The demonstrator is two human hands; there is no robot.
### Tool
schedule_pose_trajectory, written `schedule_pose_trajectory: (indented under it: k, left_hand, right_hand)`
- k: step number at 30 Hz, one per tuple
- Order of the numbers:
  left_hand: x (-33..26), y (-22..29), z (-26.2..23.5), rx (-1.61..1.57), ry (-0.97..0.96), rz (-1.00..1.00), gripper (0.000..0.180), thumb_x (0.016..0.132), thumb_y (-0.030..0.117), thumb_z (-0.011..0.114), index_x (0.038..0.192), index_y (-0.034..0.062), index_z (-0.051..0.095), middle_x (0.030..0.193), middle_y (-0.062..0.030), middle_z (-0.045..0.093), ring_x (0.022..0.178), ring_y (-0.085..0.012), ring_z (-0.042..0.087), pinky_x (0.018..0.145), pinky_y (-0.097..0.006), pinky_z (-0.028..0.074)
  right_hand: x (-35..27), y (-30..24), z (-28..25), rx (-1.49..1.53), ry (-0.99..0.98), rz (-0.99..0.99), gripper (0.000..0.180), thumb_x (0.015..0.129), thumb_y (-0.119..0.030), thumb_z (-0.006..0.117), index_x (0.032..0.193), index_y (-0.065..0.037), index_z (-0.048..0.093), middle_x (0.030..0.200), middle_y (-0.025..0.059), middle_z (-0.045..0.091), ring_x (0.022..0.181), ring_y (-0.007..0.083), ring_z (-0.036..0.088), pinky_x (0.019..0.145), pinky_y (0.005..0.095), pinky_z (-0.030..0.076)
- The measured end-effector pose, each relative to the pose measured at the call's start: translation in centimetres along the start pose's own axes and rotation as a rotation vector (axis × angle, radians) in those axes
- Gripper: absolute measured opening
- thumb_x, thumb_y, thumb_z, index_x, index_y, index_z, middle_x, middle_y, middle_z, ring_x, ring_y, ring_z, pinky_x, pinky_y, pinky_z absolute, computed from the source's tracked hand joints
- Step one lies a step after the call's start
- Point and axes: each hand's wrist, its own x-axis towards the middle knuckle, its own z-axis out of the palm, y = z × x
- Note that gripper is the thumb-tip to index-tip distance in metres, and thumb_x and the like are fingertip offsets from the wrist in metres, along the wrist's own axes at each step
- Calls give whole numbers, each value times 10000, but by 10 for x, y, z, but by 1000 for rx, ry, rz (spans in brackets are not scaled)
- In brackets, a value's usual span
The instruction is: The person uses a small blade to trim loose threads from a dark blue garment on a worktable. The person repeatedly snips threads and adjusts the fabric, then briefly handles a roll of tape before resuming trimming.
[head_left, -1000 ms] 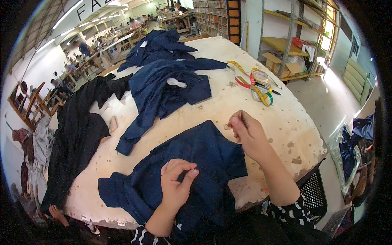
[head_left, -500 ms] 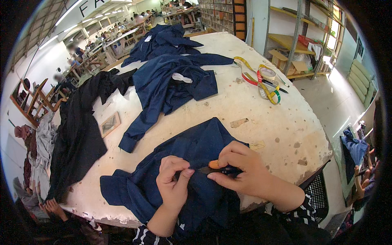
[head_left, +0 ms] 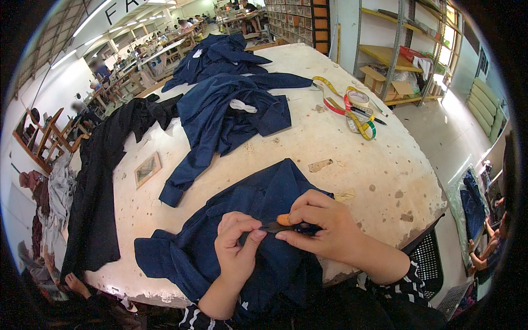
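Over a navy blue garment (head_left: 220,212) on the table edge nearest me, both my hands are raised close together. Small thread snips with dark blades (head_left: 270,227) and an orange part (head_left: 284,219) sit in my right hand (head_left: 322,225), gripped between thumb and fingers. Their tip points left and meets the fingertips of my left hand (head_left: 236,242). Thumb and forefinger of that hand are pinched together; whatever lies between them is too small to make out. Farther back are a second navy garment (head_left: 220,107) with a white patch and a navy heap (head_left: 212,58).
Black cloth (head_left: 96,203) drapes the table's left side, with another person's hand (head_left: 77,285) at its lower end. A small framed piece (head_left: 148,170) lies beside it. Right of the garments are a tape measure (head_left: 333,104), a tape roll (head_left: 358,99) and a pen (head_left: 367,114). Metal shelving (head_left: 399,52) stands beyond.
The snips and my right hand have shifted slightly left, so the tip now meets my left fingertips. The black cloth's lower part has been drawn left, and the other person's hand there has moved.
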Motion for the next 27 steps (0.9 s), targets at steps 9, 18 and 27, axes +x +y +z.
schedule_pose_trajectory:
  k: [9,18,27]
  left_hand:
    - [-2,0,0,-72,-13,-38,112,714,75,698,781,28,622,758,-47,576,775,-184,506,737,-294,364]
    - [-2,-1,0,-91,-23,-64,112,713,70,695,785,27,620,763,-49,579,783,-185,507,744,-294,364]
    - [-1,1,0,-14,-159,-23,108,719,72,687,803,45,625,904,-75,570,867,-213,511,824,-317,366]
  right_hand:
    - [0,0,-1,-6,-18,4,204,662,-103,769,754,-24,605,789,65,541,692,149,554,588,240,449]
    - [0,2,0,-3,-8,13,194,671,-109,762,755,-21,612,783,60,545,707,149,560,595,234,449]
    - [4,24,1,372,19,274,362,769,-105,678,1102,-56,545,887,42,573,809,97,542,691,229,430]
